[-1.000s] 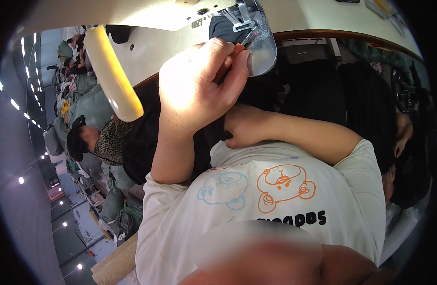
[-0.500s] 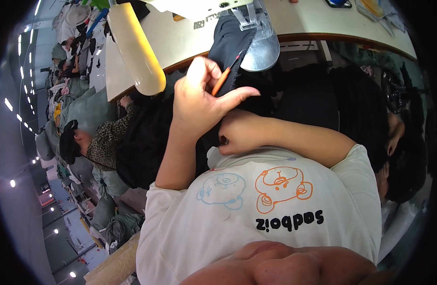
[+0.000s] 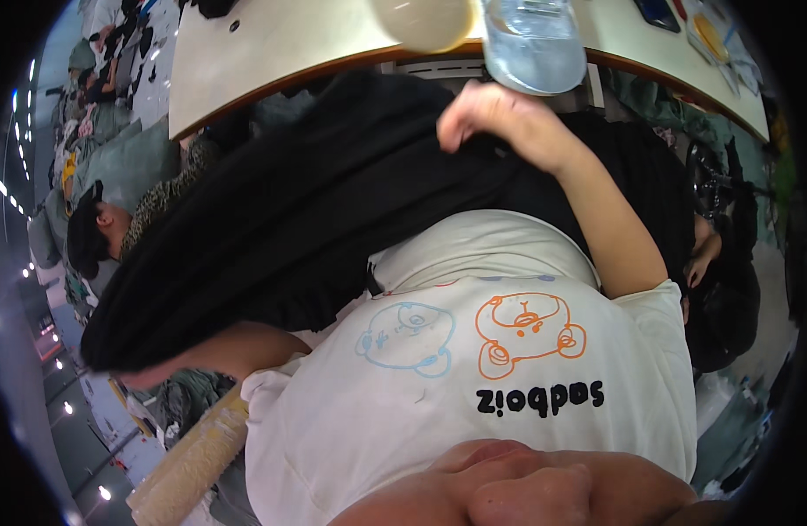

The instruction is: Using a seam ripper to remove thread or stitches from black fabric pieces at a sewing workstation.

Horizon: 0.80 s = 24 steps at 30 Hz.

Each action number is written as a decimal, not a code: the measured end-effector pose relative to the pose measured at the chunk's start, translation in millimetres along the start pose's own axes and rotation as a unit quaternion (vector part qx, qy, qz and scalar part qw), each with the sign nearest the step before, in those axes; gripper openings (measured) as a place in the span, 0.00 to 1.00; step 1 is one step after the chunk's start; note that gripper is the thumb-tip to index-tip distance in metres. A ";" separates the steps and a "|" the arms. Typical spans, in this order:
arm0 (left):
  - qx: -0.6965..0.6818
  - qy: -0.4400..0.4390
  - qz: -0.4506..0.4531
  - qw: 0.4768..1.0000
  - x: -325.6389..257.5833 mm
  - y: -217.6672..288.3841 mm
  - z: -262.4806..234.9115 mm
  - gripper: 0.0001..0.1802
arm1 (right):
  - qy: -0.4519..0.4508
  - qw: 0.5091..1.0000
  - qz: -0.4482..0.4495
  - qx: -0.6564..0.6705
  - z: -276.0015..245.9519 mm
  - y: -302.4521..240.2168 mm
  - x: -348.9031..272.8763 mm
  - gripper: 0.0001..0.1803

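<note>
A large black cloth (image 3: pixel 333 184) stretches from in front of my waist far out to the left, raised and smeared by motion. Under its outer end lies my left hand (image 3: pixel 140 377); only a blurred strip shows, and the fingers are covered. Over the cloth's right part is my right hand (image 3: pixel 500 123), fingers curled downward and close against the cloth. Whatever may be in those fingers is hidden. Just beyond that hand, the rounded metal plate (image 3: pixel 535 66) of the sewing machine juts over the table edge.
The pale table (image 3: pixel 289 44) runs across the top, with a cream rounded machine part (image 3: pixel 421 22) overhanging its edge. A phone (image 3: pixel 656 13) lies at its right. A person (image 3: pixel 101 228) works at the left among grey-green bundles. A wrapped roll (image 3: pixel 188 460) stands lower left.
My left hand has swung from the machine down to the far left, and the black cloth has spread leftward. My right hand has risen toward the metal plate. The orange-handled tool has gone from sight.
</note>
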<state>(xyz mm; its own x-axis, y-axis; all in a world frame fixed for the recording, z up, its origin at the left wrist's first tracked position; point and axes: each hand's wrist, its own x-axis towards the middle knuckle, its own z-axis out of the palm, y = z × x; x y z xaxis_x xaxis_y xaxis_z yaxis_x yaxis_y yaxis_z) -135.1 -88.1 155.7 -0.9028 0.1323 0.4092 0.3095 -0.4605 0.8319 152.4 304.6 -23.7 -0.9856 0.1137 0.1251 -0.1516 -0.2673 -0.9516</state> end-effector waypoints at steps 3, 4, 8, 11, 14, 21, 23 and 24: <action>0.032 0.123 0.136 0.983 43.3 82.0 -82.4 0.21 | 0.160 0.958 0.131 -0.200 -1.1 29.3 14.2 0.35; 0.051 0.157 0.182 0.969 53.5 105.4 -99.6 0.22 | 0.147 0.948 0.132 -0.250 -0.8 57.7 15.0 0.38; 0.195 0.297 0.354 0.865 48.0 137.3 -125.7 0.27 | 0.005 0.867 0.179 -0.466 48.8 82.2 15.1 0.51; 0.641 0.397 0.368 0.544 33.3 118.3 -143.8 0.25 | 0.058 0.876 0.107 -0.467 50.9 86.6 15.0 0.35; 0.533 0.276 0.315 0.735 25.6 51.3 -107.9 0.24 | 0.054 0.867 0.100 -0.485 51.1 73.8 17.7 0.15; 0.508 -0.200 0.124 0.828 -56.7 -92.9 64.2 0.12 | 0.007 0.860 0.020 -0.510 61.3 29.9 5.7 0.05; 0.369 -0.447 0.153 0.801 -98.3 -106.8 119.4 0.07 | -0.011 0.840 -0.013 -0.542 75.2 17.2 6.0 0.04; 0.277 -0.553 0.216 0.755 -117.4 -116.1 135.6 0.09 | -0.033 0.829 -0.021 -0.558 78.8 21.0 6.3 0.06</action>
<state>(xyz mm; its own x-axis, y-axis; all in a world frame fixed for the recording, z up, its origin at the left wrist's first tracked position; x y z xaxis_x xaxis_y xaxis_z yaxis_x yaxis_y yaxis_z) -24.6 68.9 61.9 0.0261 0.8686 0.4948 0.8586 -0.2729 0.4339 137.1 224.3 -20.7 -0.9886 0.0387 0.1454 -0.0585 0.7916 -0.6082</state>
